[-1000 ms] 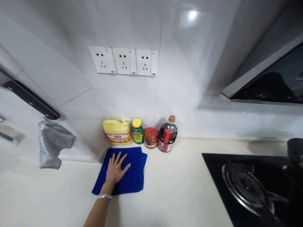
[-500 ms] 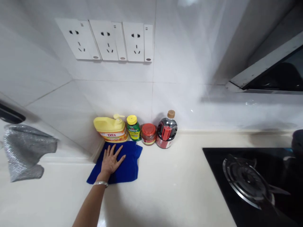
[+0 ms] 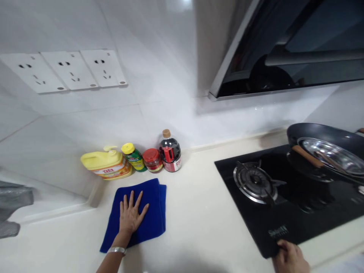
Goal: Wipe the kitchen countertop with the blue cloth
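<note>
My left hand [image 3: 131, 216] lies flat with its fingers spread on a folded blue cloth [image 3: 152, 201] on the white countertop. Behind the cloth, against the wall, stand a yellow detergent jug [image 3: 106, 165], a green bottle with a yellow cap [image 3: 135, 157], a red-lidded jar [image 3: 152, 161] and a dark sauce bottle with a brown cap [image 3: 170, 153]. At the lower right, my right hand [image 3: 291, 259] touches the front left corner of the black gas cooktop [image 3: 287, 212]. Its fingers are curled, and whatever may be inside them is hidden.
A burner [image 3: 254, 182] sits at the cooktop's left. A dark wok [image 3: 295, 132] with a metal lid or bowl [image 3: 341, 155] inside stands on the right. The range hood [image 3: 227, 68] juts out above. Wall sockets [image 3: 71, 72] are upper left; silvery bubble wrap [image 3: 14, 204] is far left.
The cloth now lies nearer to me, apart from the jug, with my left hand still flat on it. My right hand has come into view at the cooktop. The view has swung right.
</note>
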A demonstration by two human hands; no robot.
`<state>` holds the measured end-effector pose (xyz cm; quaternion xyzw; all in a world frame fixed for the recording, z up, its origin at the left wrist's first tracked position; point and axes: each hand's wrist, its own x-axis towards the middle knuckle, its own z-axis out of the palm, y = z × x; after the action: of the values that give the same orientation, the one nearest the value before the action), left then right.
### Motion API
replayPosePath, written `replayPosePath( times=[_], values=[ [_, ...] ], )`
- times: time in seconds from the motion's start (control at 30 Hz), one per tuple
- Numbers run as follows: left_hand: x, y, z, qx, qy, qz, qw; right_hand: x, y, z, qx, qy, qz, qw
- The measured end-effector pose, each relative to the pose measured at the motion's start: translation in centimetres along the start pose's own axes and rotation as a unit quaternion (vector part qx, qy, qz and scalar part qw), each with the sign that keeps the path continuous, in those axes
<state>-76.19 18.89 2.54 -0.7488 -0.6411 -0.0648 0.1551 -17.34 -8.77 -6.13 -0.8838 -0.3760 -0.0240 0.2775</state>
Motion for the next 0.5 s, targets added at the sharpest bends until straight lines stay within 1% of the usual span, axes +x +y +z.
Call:
replayPosePath(
  times=[0.1, 0.2, 0.3, 0.5],
  values=[
    [-1.7, 4.4, -0.7, -0.017, 0.018, 0.018, 1.000, -0.1, -1.2, -0.1, 0.010, 0.023, -0.050, 0.998],
    [-3.4, 9.3, -1.5, -0.041, 0.040, 0.039, 0.998, 0.0, -2.0, -0.4, 0.034, 0.048, -0.078, 0.995],
    [-5.2, 14.4, -2.8, -0.065, 0.047, 0.061, 0.995, 0.1, -2.6, -0.8, 0.055, 0.061, -0.088, 0.993],
    [-9.3, 24.3, -5.6, -0.094, 0.032, 0.090, 0.991, 0.4, -4.0, -1.9, 0.110, 0.054, -0.090, 0.988]
  ],
)
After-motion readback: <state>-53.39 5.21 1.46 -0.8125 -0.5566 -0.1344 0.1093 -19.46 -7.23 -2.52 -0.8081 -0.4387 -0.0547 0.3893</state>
